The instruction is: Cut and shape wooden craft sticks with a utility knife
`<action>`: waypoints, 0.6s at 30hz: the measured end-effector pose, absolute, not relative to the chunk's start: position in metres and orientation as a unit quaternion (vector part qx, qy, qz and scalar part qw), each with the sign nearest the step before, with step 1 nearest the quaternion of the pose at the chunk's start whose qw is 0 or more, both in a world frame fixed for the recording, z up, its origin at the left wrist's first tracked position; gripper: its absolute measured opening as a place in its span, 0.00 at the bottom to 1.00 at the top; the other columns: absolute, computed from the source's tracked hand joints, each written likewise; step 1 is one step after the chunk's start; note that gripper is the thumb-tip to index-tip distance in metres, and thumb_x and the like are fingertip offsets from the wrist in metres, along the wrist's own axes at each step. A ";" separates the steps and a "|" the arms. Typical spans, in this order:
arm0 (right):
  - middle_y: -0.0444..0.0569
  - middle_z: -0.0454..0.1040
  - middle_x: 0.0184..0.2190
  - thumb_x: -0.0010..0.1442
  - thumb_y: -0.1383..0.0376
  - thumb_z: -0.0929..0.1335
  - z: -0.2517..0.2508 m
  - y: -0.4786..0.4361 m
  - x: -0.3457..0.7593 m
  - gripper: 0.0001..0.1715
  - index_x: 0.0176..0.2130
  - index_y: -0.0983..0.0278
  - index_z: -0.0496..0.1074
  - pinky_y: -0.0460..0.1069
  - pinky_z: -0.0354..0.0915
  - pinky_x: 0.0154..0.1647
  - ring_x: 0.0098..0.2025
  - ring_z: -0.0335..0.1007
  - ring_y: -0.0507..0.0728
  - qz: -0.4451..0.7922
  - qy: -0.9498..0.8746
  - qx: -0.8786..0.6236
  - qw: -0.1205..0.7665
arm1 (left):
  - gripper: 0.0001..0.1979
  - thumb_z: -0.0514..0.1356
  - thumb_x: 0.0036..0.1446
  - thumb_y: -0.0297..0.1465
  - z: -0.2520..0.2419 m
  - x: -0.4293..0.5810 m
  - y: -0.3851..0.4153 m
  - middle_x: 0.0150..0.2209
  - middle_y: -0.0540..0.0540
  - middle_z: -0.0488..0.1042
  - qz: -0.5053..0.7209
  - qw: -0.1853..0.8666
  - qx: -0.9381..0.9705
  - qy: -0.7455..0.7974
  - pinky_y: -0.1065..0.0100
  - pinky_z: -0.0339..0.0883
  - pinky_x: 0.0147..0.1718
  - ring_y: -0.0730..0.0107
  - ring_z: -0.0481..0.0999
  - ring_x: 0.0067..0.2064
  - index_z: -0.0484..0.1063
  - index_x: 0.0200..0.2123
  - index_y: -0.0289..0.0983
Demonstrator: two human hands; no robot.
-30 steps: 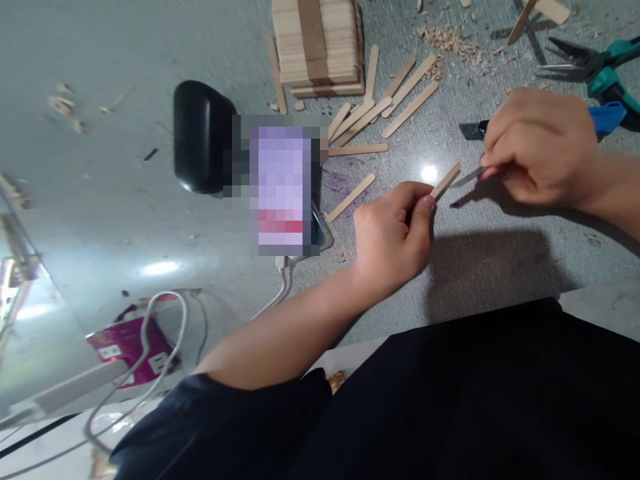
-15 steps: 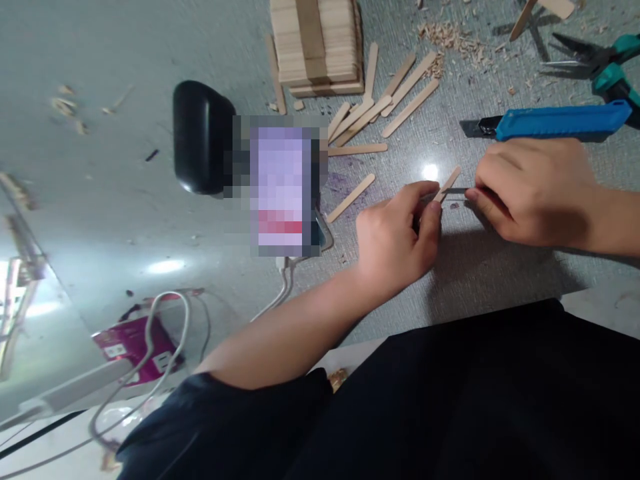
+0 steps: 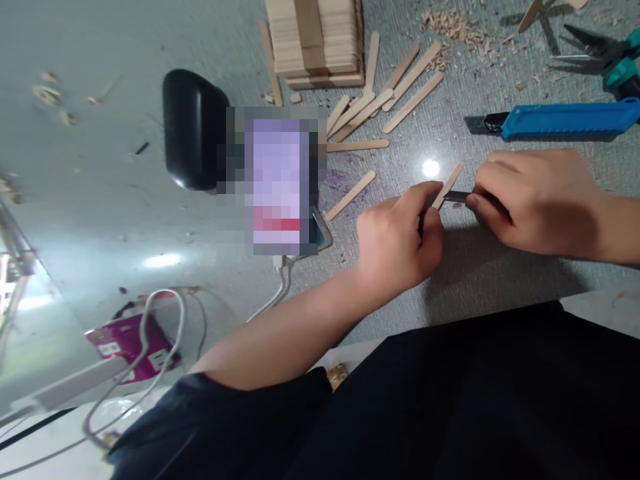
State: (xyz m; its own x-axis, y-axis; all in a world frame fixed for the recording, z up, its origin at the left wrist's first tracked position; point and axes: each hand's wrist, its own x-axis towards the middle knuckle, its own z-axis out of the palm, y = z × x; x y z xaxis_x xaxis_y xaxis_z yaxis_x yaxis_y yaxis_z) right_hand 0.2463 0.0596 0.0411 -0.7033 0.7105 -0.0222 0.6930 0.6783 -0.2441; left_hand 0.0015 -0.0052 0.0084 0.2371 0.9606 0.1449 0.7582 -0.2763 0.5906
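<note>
**Pale, slim wooden stick met by thin, dark, flat strip**

The stick is pinched between the thumb and fingers of the left hand, with its free end slanted away over the grey, textured table. The strip is gripped in the closed right hand, and its end is set against the stick, just beside the left fingertips. Whether the strip is a blade cannot be told.

Just beyond the right hand, a blue-handled, dark-bladed utility knife is laid flat; farther off, teal-and-black metal pliers are seen. Loose, pale wooden sticks are scattered near a banded, pale wooden stack, with small, curled wood shavings strewn to its right.
</note>
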 end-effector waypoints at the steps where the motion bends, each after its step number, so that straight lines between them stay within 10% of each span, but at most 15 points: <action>1: 0.53 0.85 0.42 0.79 0.57 0.62 0.041 0.059 0.246 0.20 0.48 0.60 0.81 0.57 0.43 0.32 0.35 0.72 0.60 0.115 -0.915 -0.384 0.037 | 0.19 0.58 0.73 0.30 0.008 0.001 -0.005 0.32 0.47 0.85 0.245 0.204 0.759 0.568 0.63 0.67 0.34 0.66 0.78 0.29 0.85 0.59 0.36; 18: 0.48 0.76 0.32 0.80 0.67 0.59 0.050 0.063 0.241 0.24 0.37 0.59 0.78 0.56 0.45 0.31 0.30 0.58 0.56 0.062 -0.948 -0.311 -0.006 | 0.21 0.56 0.80 0.35 0.006 0.001 -0.005 0.33 0.45 0.85 0.227 0.184 0.780 0.553 0.62 0.65 0.32 0.64 0.79 0.30 0.85 0.62 0.34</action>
